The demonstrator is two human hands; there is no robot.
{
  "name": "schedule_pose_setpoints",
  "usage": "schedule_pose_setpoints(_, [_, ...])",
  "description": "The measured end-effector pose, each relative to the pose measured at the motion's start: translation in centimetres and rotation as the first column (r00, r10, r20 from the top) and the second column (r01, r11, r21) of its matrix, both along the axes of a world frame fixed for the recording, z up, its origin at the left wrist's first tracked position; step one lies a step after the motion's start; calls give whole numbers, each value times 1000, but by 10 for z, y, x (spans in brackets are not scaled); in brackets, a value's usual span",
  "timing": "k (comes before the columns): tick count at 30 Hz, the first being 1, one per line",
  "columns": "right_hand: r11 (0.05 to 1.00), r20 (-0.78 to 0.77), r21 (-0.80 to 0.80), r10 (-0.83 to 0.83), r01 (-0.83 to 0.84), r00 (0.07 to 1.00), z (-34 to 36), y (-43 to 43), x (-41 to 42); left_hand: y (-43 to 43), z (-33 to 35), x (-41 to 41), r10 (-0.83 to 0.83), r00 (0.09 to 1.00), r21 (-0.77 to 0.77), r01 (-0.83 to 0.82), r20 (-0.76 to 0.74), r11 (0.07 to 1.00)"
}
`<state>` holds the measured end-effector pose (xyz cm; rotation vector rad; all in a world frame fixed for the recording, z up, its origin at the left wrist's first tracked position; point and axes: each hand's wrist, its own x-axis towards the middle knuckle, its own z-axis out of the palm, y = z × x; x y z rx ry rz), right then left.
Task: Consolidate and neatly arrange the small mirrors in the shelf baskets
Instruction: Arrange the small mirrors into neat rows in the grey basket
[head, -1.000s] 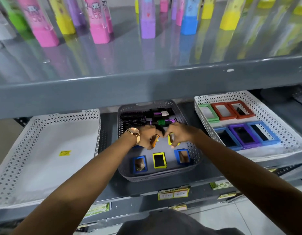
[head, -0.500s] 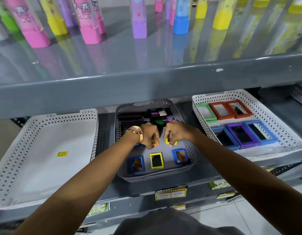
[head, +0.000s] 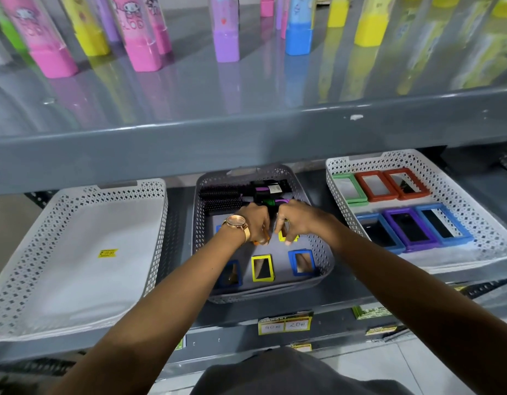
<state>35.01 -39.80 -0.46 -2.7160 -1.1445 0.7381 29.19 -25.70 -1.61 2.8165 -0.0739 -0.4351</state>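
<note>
White basket (head: 149, 192) at left: holds only a liner and a yellow price sticker (head: 107, 253); grey basket (head: 322, 252) at centre: hairbrushes (head: 222, 196) at far end, three small mirrors near the front, namely blue-framed mirror (head: 231, 274), yellow-framed mirror (head: 262, 267), second blue-framed mirror (head: 303, 262); left hand (head: 256, 222): fingers curled, pinching an orange-framed mirror (head: 263, 238); right hand (head: 295, 219): fingertips pinching another yellow-framed mirror (head: 283, 237); right white basket (head: 451, 183): six larger mirrors (head: 409, 229) in two rows.
</note>
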Motion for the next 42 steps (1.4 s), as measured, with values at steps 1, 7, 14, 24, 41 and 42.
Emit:
schedule_pose_setpoints(1, [1000,4,-1,2,-2,1000,1,0,-1,-1,0,-1,3,1000,6,-3,-4,1000])
schedule_pose_setpoints(7, [1000,-10,-14,15,-15,1000,10,0,-5,0,16,-4,-78,994,9,79,-74,997])
schedule_pose_setpoints(14, [1000,15,-6,5,-5,1000,11,-2,-13,-3,20,-7,-39,993,-23,37,-110,999])
schedule_pose_setpoints(24, [981,80,28,-195,193,978,29,-17,-18,-18,22,-12,112,982,54,-122,155,991])
schedule_pose_setpoints(41, [940,277,6,-329,341,903,6,-5,-36,-63,-5,-15,408,895,-117,-393,180,912])
schedule_pose_setpoints(42, [939,281,4,-331,344,901,7,-5,-36,-63,-5,-15,417,892,-127,-400,175,908])
